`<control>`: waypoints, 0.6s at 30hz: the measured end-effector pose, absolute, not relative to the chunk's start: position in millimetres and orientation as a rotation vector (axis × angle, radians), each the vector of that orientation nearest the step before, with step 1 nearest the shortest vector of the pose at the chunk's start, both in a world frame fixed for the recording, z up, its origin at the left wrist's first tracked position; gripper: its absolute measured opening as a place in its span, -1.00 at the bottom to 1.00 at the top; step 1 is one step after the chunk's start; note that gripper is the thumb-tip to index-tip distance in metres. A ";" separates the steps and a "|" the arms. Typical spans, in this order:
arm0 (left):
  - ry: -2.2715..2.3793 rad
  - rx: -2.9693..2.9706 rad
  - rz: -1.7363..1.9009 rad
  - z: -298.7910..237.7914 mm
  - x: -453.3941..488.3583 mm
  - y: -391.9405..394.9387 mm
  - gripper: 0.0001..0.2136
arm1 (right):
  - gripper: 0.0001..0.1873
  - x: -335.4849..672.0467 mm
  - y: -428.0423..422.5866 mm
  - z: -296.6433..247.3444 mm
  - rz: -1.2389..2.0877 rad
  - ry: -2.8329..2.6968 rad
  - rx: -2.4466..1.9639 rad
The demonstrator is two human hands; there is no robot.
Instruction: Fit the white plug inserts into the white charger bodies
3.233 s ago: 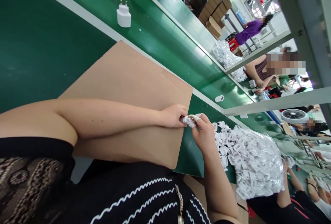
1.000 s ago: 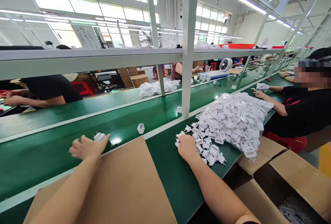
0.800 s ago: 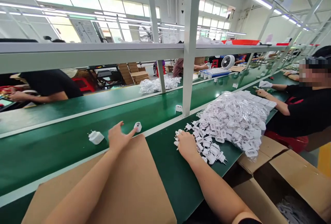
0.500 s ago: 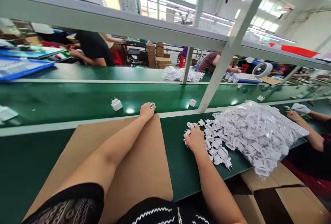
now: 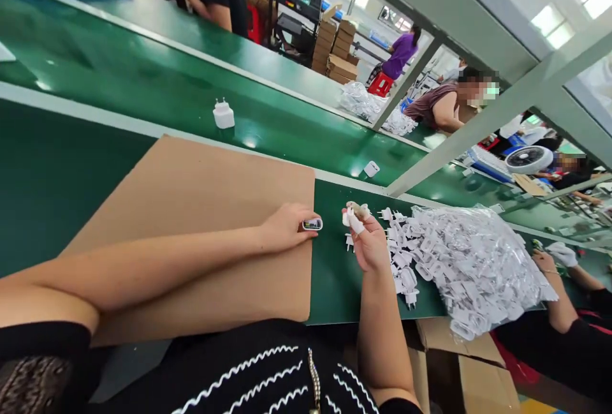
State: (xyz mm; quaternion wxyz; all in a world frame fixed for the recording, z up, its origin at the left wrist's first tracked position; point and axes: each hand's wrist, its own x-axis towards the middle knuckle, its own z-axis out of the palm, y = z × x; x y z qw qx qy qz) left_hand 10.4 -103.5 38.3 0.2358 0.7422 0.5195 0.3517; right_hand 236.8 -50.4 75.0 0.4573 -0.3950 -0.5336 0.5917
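Observation:
My left hand (image 5: 285, 228) is closed around a white charger housing (image 5: 319, 225); its open end faces right and shows electronics inside. To the right, my right hand (image 5: 370, 245) pinches a small white plug cap (image 5: 350, 215), partly covered by the fingers, some of which wear pale finger covers. The two parts are apart, a short gap between them. Beside my right hand lies a loose pile of white plug caps (image 5: 404, 261) with pins, running up to a clear plastic bag (image 5: 482, 267) full of the same pieces.
A brown cardboard sheet (image 5: 229, 184) lies under my left arm. On the green belt (image 5: 157, 82) stand a white charger (image 5: 223, 114) and another white housing (image 5: 371, 168). A slanted metal post (image 5: 430, 140) rises behind the pile. A co-worker's hands (image 5: 549, 261) are at the right.
My left hand has come back from the belt edge toward my right hand, bringing the housing. My right hand has lifted off the pile with a plug cap. The view has tilted and dropped.

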 end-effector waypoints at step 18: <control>1.298 1.862 1.146 25.1 3.6 -101.6 -0.79 | -0.73 213.0 -73.9 93.5 0.731 -2.061 -1.139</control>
